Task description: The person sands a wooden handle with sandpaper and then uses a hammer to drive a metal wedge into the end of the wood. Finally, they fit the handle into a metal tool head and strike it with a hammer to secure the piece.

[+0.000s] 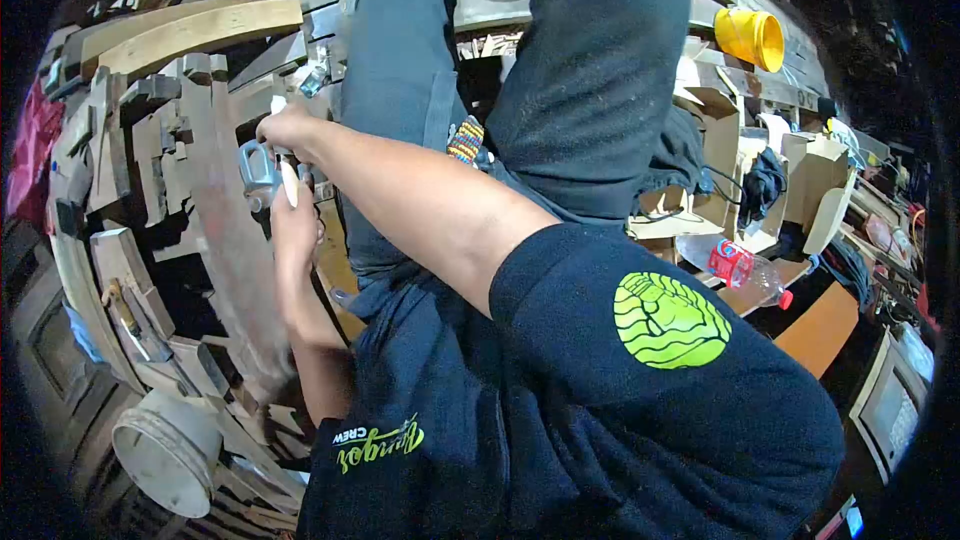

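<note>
My right hand (285, 130) reaches out to the left, its fingers closed, with a small white bit (278, 103) showing at its far side. What it grips is too small to name. Just below it, my left hand (296, 228) is closed around a pale pointed piece (290, 183) that sticks up from the fingers. A grey-blue plastic jug (260, 168) with a handle lies right beside both hands, against a long worn board (225, 230).
Wood offcuts (165, 145) and a curved plank (205, 35) lie left. A white bucket (170, 450) stands lower left. My legs (590, 80) fill the upper middle. On the right are a yellow bucket (750, 38), cardboard boxes (715, 135) and a red-labelled bottle (735, 265).
</note>
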Available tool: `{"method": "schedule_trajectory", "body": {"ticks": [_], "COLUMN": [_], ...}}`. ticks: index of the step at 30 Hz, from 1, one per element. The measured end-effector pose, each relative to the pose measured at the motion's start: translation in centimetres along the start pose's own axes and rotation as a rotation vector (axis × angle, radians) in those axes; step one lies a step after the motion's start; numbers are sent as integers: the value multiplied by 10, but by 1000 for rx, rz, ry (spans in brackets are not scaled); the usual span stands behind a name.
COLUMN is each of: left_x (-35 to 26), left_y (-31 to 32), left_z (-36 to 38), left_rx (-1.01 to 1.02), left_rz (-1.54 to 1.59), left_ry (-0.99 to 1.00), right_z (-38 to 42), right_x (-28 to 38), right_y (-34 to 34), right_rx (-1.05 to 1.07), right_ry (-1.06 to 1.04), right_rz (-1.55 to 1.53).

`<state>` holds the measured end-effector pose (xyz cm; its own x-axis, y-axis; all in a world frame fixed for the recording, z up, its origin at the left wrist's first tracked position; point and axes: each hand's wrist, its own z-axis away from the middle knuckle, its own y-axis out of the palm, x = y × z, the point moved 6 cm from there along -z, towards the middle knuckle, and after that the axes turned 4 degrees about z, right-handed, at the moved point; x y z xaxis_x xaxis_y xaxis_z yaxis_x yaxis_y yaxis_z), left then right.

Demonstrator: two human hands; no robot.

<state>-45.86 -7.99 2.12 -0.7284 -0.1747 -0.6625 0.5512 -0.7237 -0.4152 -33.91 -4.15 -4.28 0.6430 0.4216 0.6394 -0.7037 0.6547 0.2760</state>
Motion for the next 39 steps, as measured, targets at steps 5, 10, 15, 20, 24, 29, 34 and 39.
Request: {"method": "schedule_trajectory", "body": {"ticks": [5,10,15,20,24,29,34,39], "left_x": [-9,-25,-28,-50,-58,-77,-113,-142], "left_y": [-6,-3,-3,-8,-13,-4,20,56], "left_z": [-4,-3,-8,9,14,18,37,47], "left_rx": [57,81,71,50,48,55,112,286], "left_rz": [122,146,175,227,174,181,194,223], "left_ry": [61,61,80,159,167,208,304,390], "right_z": [1,8,3,40,58,54,82,130], "right_x": [13,29,37,67,77,95,125,148], "right_y": [0,-9,-8,-4,-3,-19,-44,-102], "right_rx": [-50,-59,-31,71,129,95,154,297], "right_ry": [-78,-98,-143,-166,-128,-283,-363,-319], "right_rz": [-19,-6,-99,-72,-251,-207,-240,-437]}}
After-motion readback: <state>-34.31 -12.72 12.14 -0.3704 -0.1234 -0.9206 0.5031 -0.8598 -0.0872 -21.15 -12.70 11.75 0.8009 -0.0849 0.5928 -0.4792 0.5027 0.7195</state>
